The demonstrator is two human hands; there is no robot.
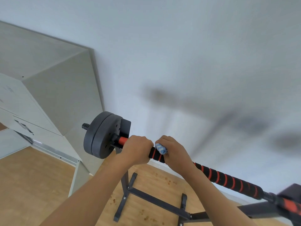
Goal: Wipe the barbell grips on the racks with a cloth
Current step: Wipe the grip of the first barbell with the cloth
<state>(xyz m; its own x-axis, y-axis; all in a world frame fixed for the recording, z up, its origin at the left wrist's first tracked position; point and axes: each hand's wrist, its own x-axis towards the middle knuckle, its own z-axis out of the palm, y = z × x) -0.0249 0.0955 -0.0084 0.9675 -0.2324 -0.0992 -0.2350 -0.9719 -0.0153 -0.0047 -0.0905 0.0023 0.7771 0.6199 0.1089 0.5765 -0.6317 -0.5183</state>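
Wiping looks under way near the round black weight plates (pixel 101 136), where the right hand (pixel 175 152) clamps a blue-and-white striped cloth (pixel 161 148) onto the black foam barbell grip with red spiral bands (pixel 228 180). The left hand (pixel 136 149) is wrapped round the bar beside those plates, steadying it; the long stretch away from the plates seems still unwiped.

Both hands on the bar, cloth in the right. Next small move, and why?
Probably slide the right hand with the cloth along the foam grip away from the weight plates: that black-and-red stretch lies bare beyond it, while the left hand grips the bar beside it.
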